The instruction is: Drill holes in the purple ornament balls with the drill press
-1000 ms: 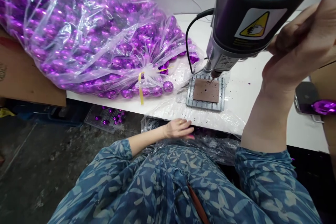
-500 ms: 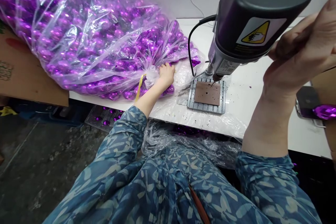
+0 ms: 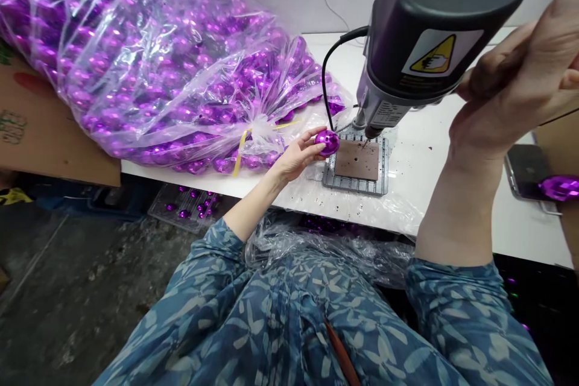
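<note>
My left hand (image 3: 299,155) pinches a shiny purple faceted ball (image 3: 327,143) between thumb and fingers. It holds the ball at the left edge of the drill press's metal base (image 3: 332,180), apart from the bit. On the base lies a brown square plate (image 3: 357,160) with a small dark hole. Above it stands the drill press (image 3: 407,54), black-topped, with a yellow warning sticker and a thin bit pointing down. Beside the press's right side, my right hand (image 3: 520,72) is raised with curled fingers; whatever they grip is hidden.
A big clear bag of purple balls (image 3: 181,72), tied with yellow ribbon, covers the table's left part. A cardboard box (image 3: 49,120) is beside it. At right lie a phone (image 3: 525,170) and a purple faceted piece (image 3: 561,187). Dark shavings dot the white table (image 3: 407,193).
My left hand has come away from the bag's knot toward the right and now holds a purple ball by the drill base. The right hand stays beside the press.
</note>
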`<state>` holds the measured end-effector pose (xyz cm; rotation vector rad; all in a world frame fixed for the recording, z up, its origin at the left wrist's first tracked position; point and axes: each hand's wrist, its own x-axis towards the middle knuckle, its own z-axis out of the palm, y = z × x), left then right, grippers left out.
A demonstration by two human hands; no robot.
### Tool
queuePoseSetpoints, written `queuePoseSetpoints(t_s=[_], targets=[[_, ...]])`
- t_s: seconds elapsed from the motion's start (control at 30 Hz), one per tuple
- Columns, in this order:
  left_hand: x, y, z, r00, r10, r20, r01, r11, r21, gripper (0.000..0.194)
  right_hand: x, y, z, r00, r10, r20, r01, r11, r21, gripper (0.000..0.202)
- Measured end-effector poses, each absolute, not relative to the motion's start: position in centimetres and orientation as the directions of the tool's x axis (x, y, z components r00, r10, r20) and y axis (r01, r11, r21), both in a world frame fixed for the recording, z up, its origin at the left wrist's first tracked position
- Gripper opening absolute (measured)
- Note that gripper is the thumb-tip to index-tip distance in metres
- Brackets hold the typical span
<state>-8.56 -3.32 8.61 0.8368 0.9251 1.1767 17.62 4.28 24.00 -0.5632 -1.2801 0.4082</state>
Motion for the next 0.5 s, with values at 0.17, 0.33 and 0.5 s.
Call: queuePoseSetpoints(t_s=[0.17, 0.33, 0.5], targets=[[-6.7, -3.6, 7.3, 0.113, 0.956, -0.272, -0.508, 0.29, 0.811, 0.038, 16.9, 3.6, 24.7, 0.247, 0.536, 0.807, -0.023, 0.836, -0.549, 0.068], [-6.0, -3.1, 6.7, 0.119, 0.941, -0.317, -0.52, 0.331, 0.787, 0.038, 17.0, 3.5, 24.6, 0.214, 0.515, 0.83, -0.045, 0.854, -0.518, 0.066], [-5.4, -1.8, 5.1, 0.075, 0.98, -0.185, -0.405, 0.199, 0.892, 0.05, 16.9, 3.3, 24.7, 0.206, 0.53, 0.823, -0.031, 0.844, -0.536, 0.067]])
